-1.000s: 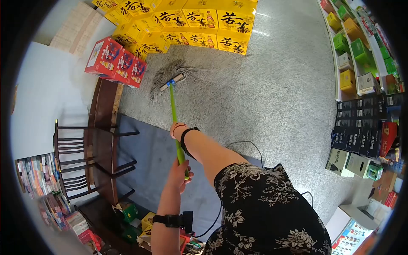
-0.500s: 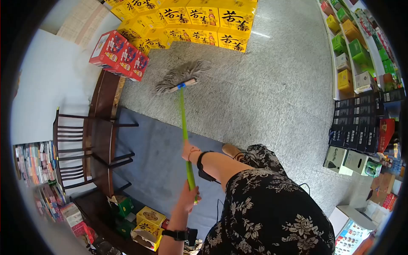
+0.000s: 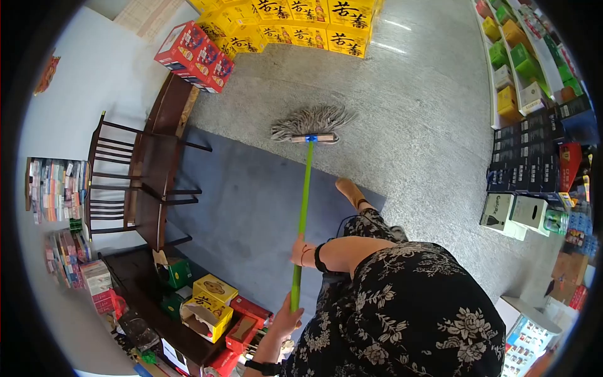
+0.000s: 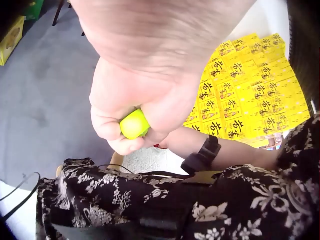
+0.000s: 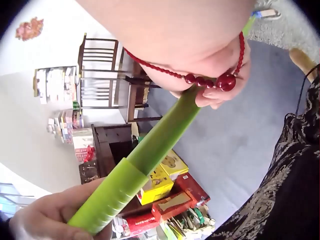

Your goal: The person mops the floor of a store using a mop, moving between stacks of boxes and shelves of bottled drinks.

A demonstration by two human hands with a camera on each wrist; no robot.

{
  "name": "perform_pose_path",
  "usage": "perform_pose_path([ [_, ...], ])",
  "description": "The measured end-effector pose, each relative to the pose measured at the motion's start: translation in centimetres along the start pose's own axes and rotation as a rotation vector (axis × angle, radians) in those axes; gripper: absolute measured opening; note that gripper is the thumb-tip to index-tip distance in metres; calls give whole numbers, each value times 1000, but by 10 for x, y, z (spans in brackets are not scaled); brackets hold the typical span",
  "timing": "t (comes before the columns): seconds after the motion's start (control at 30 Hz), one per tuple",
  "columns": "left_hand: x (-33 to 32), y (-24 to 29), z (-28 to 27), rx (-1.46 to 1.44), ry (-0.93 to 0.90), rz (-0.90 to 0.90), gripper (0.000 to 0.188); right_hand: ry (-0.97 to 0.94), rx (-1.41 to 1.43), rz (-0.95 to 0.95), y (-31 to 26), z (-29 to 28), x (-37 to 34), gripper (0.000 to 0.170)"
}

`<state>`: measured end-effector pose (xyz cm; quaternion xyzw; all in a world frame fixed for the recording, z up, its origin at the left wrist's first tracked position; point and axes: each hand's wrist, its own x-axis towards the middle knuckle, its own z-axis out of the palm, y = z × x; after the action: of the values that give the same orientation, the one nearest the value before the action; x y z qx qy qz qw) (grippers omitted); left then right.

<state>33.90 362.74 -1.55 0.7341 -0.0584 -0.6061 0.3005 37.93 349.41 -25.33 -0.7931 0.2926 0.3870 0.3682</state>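
Green mop handle (image 3: 305, 195) is held by curled fingers: at its end by the left hand (image 3: 286, 322), farther up by the right hand (image 3: 301, 252), which is nearer the mop head (image 3: 314, 122). Long axis is pointed forward; stringy grey strands (image 3: 294, 125) are fanned on speckled floor (image 3: 433, 163) beyond blue-grey mat (image 3: 245, 188). Straight clamp bar (image 3: 325, 137), blue joint (image 3: 311, 139).
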Motion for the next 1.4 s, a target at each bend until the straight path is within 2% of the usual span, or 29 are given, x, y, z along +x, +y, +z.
perform_pose_path([
  [0.03, -4, -4, 3, 47, 8, -17, 64, -1, 1, 11, 5, 4, -4, 41],
  [0.1, -10, -3, 9, 105, 5, -32, 65, -164, -534, -298, 6, -44, -55, 39],
  [0.13, -10, 3, 12, 144, 7, -33, 66, -159, -526, -288, 13, -45, -58, 39],
  [0.2, -5, 6, 19, 192, 0, -33, 66, -41, -239, -272, 30, -48, -64, 34],
  [0.27, 9, 6, 24, -2, -41, -20, 66, 7, -117, -208, 44, -57, -66, 29],
  [0.3, 16, 12, 28, 11, -45, -20, 66, 54, -4, -152, 50, -67, -64, 24],
  [0.37, 32, 29, 39, -28, -67, -49, 63, 79, 38, -148, 68, -91, -62, 22],
  [0.47, 70, 82, 61, 33, -66, -66, 62, 140, 123, -99, 108, -140, -48, 20],
  [0.5, 86, 99, 72, 45, -77, -70, 62, 180, 165, -61, 122, -158, -38, 26],
  [0.57, 120, 133, 98, 28, -54, -28, 58, 163, 185, 36, 158, -181, 8, 26],
  [0.67, 170, 198, 140, 84, -20, -52, 52, 87, 127, 80, 203, -257, 16, 26],
  [0.7, 186, 214, 153, 89, -38, -54, 52, 134, 305, 187, 221, -273, 20, 26],
  [0.73, 203, 228, 164, 93, -39, -48, 44, 186, 483, 296, 239, -288, 24, 26],
  [0.77, 217, 241, 174, 97, -36, -45, 36, 187, 491, 310, 253, -304, 25, 26],
  [0.83, 230, 279, 195, 80, -64, -30, 33, 387, 668, 300, 278, -334, 23, 23],
  [0.87, 233, 296, 204, 53, -77, -15, 29, 386, 675, 312, 290, -346, 28, 23],
  [0.93, 240, 317, 215, 15, -96, -22, 26, 262, -36, 59, 309, -362, 38, 22],
  [1.03, 246, 338, 226, -55, -117, -2, 23, 246, 134, 152, 318, -394, 21, 23],
  [1.2, 238, 338, 242, -92, -124, 9, 25, 294, 290, 171, 327, -396, -28, 26],
  [1.27, 230, 326, 243, -52, -136, -4, 26, 335, 253, 95, 325, -385, -42, 28],
  [1.4, 198, 274, 242, -42, -111, 14, 27, 361, 451, 236, 316, -314, -12, 32],
])
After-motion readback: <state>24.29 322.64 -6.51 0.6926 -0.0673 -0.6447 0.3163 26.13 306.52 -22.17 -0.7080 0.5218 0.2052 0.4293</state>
